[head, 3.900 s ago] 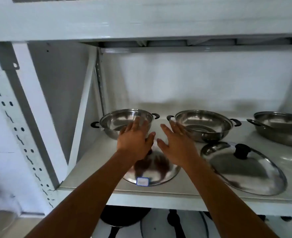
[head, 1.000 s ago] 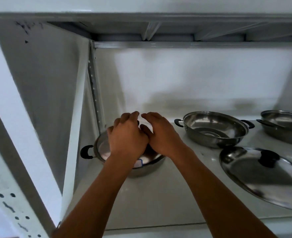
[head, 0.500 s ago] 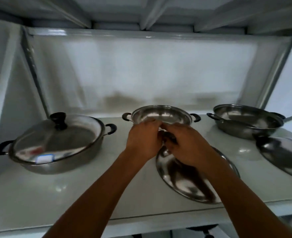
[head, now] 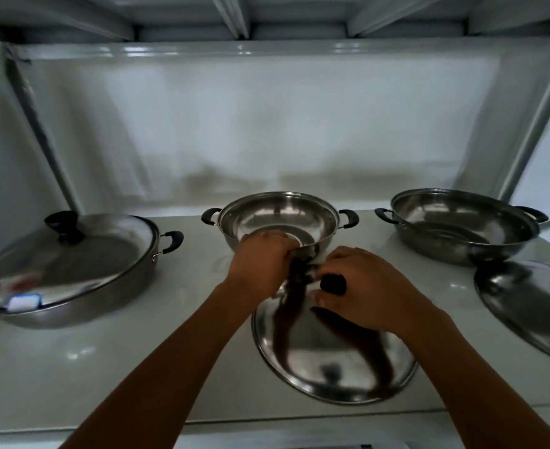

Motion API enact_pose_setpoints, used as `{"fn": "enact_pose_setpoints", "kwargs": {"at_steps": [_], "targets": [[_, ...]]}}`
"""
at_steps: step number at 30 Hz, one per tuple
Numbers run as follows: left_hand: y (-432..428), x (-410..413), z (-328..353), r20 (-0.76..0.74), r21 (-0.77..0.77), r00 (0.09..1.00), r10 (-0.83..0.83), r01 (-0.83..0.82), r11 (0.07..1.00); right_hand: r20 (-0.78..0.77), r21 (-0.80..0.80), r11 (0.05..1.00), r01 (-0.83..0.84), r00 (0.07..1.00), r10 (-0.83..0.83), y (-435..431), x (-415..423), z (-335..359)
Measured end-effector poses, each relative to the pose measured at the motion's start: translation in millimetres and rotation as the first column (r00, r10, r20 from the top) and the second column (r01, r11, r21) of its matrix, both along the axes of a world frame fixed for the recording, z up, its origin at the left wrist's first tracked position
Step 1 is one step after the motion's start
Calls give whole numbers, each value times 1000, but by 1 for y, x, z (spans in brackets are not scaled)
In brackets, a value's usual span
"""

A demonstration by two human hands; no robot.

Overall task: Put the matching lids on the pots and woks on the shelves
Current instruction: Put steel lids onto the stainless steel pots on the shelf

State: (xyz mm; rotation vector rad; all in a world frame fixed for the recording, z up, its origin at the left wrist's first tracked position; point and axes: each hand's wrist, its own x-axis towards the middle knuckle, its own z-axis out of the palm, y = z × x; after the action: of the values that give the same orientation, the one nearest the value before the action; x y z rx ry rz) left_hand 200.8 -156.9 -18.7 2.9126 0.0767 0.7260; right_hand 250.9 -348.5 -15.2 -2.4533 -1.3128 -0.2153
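1. A person's two bare arms reach onto a white metal shelf point(head: 137, 367) where three steel two-handled pots stand in a row along the far side.

2. The right hand point(head: 367, 293) is curled around the black knob point(head: 333, 283) of a steel lid point(head: 328, 364) that lies on the near part of the shelf, just in front of the middle pot point(head: 280, 218); the fingers are closed on the knob, which shows between thumb and fingers.

3. The left hand point(head: 260, 257) is bent at the far edge of the same lid, its fingers folded down where the lid's rim meets the near wall of the middle pot (whether it grips the lid's rim or the pot's cannot be told, as the spot is blurred and dark).

4. The middle pot is open and shiny inside, with a black handle at each side.

5. The left pot point(head: 73, 306) already wears its lid point(head: 73, 257), black knob at the far left; a small white-and-blue label point(head: 24, 301) shows at the lid's near edge.

6. The right pot point(head: 461, 228) stands uncovered, and a second loose lid point(head: 533, 306) lies near it at the right edge of the picture, partly cut off.

7. The underside of the shelf above, with its ribs, fills the top of the view.
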Motion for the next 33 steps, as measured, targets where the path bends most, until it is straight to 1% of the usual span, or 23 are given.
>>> {"fn": "enact_pose_setpoints", "kwargs": {"at_steps": [3, 5, 8, 10, 11, 14, 16, 18, 19, 20, 21, 22, 23, 25, 27, 28, 29, 30, 32, 33], "targets": [[5, 1, 2, 10, -15, 1000, -18, 18, 1000, -51, 19, 999, -38, 998, 39, -4, -1, -2], [7, 0, 2, 9, -40, 999, -42, 42, 998, -45, 44, 997, -66, 997, 67, -8, -3, 1], [13, -3, 3, 3, -64, 997, -76, 76, 995, 12, 179, 978, -105, 994, 105, -17, -8, 17], [18, -5, 4, -11, -94, 992, -123, 122, 988, 57, 285, 952, -111, 993, 99, -27, -11, 34], [18, -8, 6, -10, -108, 987, -159, 157, 982, 73, 312, 944, -111, 993, 93, -32, -12, 44], [19, -16, 7, -4, -158, 971, -238, 235, 959, 47, 290, 948, -128, 992, 120, -40, -12, 70], [24, -20, 3, 43, -183, 964, -264, 267, 946, 2, 281, 949, -142, 989, 148, -43, -8, 80], [26, -24, 1, 85, -285, 960, -265, 279, 917, -39, 312, 938, -150, 985, 171, -49, -3, 86], [27, -26, 0, 69, -321, 968, -242, 251, 913, -47, 344, 927, -149, 983, 175, -54, -1, 90], [25, -29, -2, 51, -321, 977, -207, 212, 923, -45, 389, 910, -143, 984, 174, -58, 1, 94], [21, -32, -2, 85, -281, 977, -197, 213, 936, -33, 439, 889, -133, 986, 164, -62, 4, 99], [19, -34, -5, 136, -239, 962, -236, 263, 935, -15, 484, 867, -122, 989, 148, -63, 7, 103], [15, -38, -7, 147, -226, 947, -284, 312, 923, 2, 516, 850, -110, 992, 127, -60, 12, 106], [2, -46, -10, 95, -231, 940, -327, 340, 911, 2, 545, 835, -79, 996, 94, -44, 23, 107], [-14, -55, -13, 77, -156, 946, -316, 325, 933, -7, 527, 848, -54, 998, 68, -20, 39, 101], [-22, -61, -14, 107, -99, 951, -290, 300, 949, -3, 506, 861, -45, 999, 54, -6, 47, 96], [-29, -67, -13, 176, -59, 950, -258, 271, 961, 2, 487, 873, -36, 999, 40, 6, 54, 92], [-34, -73, -13, 282, -32, 932, -229, 248, 968, 3, 470, 882, -29, 1000, 31, 17, 60, 88], [-38, -84, -9, 498, -10, 843, -202, 238, 971, -12, 439, 898, -22, 999, 30, 37, 69, 80], [-39, -87, -6, 556, -10, 806, -200, 247, 969, -18, 416, 909, -22, 999, 33, 46, 72, 77]]}}
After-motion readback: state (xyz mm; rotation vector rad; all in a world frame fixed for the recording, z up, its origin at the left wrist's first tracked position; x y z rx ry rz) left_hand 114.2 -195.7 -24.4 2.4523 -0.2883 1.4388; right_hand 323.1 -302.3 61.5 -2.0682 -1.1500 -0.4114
